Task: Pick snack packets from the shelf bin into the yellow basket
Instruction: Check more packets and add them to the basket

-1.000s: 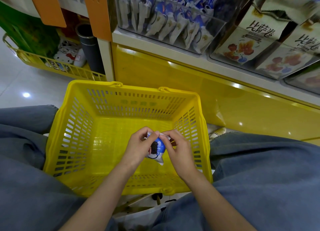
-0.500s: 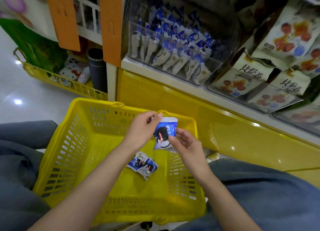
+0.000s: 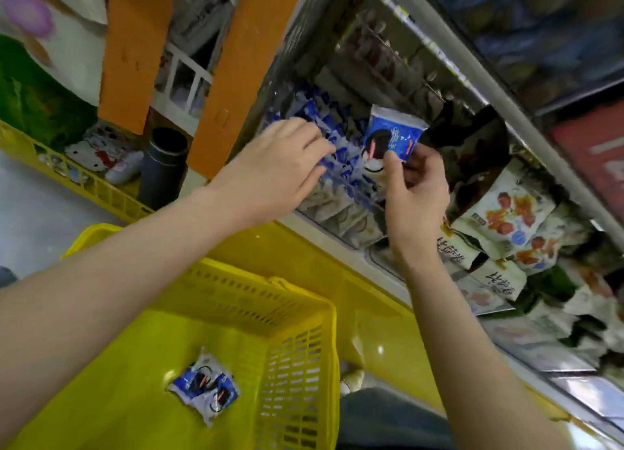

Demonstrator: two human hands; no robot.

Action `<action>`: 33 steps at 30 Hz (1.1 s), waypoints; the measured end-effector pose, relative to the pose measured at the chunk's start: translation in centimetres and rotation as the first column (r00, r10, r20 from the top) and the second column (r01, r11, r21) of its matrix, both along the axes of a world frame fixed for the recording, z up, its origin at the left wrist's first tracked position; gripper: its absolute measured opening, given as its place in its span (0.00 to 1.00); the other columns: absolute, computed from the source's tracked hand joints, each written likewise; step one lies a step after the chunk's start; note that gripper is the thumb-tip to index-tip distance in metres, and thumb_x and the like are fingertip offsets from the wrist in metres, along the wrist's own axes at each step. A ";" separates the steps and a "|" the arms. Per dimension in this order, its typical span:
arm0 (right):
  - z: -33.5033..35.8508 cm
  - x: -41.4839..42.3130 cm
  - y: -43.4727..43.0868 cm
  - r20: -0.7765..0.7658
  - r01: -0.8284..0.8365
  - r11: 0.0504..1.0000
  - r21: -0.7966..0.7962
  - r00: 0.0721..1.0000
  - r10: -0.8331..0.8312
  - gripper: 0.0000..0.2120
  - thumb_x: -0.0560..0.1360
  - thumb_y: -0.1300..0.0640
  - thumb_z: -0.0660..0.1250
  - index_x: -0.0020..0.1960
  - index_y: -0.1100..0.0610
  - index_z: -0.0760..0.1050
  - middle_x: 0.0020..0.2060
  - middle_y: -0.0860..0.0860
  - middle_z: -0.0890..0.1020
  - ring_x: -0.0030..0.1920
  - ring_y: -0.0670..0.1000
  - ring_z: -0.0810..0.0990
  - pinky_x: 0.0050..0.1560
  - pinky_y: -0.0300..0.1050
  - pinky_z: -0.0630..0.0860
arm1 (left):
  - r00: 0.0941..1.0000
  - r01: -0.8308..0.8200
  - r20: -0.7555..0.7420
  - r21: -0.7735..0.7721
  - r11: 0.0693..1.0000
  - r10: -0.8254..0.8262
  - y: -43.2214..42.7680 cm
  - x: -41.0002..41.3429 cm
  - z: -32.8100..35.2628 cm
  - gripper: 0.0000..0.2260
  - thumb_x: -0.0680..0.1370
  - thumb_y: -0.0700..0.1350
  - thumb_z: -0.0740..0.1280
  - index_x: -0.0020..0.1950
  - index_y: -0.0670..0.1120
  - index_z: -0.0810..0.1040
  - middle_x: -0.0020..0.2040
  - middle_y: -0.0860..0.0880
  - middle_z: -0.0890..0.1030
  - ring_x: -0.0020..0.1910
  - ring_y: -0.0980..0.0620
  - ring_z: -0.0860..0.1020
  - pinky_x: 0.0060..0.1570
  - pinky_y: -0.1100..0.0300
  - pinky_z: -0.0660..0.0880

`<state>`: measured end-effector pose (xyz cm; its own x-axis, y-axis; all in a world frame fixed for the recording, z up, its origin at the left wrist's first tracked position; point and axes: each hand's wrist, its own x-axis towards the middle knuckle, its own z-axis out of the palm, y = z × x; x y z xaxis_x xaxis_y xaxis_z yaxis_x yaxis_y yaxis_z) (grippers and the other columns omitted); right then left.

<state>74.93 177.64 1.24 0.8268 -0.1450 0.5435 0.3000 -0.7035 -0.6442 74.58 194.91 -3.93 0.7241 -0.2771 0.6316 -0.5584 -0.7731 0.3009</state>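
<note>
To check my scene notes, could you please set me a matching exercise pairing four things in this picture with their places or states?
Column one:
1. left hand
2. right hand
3. two small packets
4. dark cylinder

Column two:
A. lying in the yellow basket
B. holding up one blue packet
C. standing beside an orange post
D. reaching into the shelf bin

Pairs: 1-D, 2-B, 3-A, 4-C.
</note>
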 end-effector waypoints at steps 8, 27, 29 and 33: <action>-0.6 10.4 4.9 -0.306 0.057 0.992 -0.111 0.948 -0.089 0.14 0.75 0.49 0.65 0.55 0.58 0.76 0.47 0.52 0.81 0.47 0.51 0.80 0.50 0.46 0.77 | 0.998 0.038 -0.044 0.093 0.995 -0.034 2.2 1.0 -1.8 0.16 0.78 0.44 0.62 0.64 0.42 0.72 0.58 0.44 0.76 0.59 0.44 0.73 0.68 0.52 0.62; -2.9 14.5 5.4 -0.474 -0.194 0.872 -0.449 0.879 -0.048 0.15 0.77 0.55 0.64 0.61 0.61 0.74 0.56 0.56 0.79 0.54 0.51 0.78 0.56 0.43 0.72 | 0.986 0.133 -0.103 0.010 0.991 -0.131 2.8 1.1 -2.5 0.21 0.78 0.51 0.57 0.69 0.43 0.68 0.65 0.46 0.73 0.67 0.48 0.69 0.71 0.55 0.54; -3.0 14.7 5.4 -0.478 -0.201 0.851 -0.484 0.876 -0.065 0.16 0.76 0.56 0.65 0.62 0.62 0.73 0.57 0.57 0.79 0.56 0.53 0.77 0.58 0.45 0.73 | 0.985 0.131 -0.113 0.001 0.991 -0.130 2.7 1.0 -2.4 0.22 0.77 0.51 0.57 0.69 0.44 0.68 0.65 0.46 0.73 0.67 0.48 0.68 0.71 0.55 0.54; -2.9 14.7 5.5 -0.475 -0.202 0.813 -0.547 0.874 -0.103 0.19 0.75 0.57 0.66 0.65 0.61 0.71 0.61 0.58 0.77 0.60 0.54 0.75 0.63 0.47 0.72 | 0.984 0.133 -0.117 0.008 0.991 -0.132 2.8 0.9 -2.4 0.21 0.78 0.51 0.58 0.70 0.45 0.66 0.67 0.46 0.71 0.68 0.49 0.66 0.72 0.55 0.53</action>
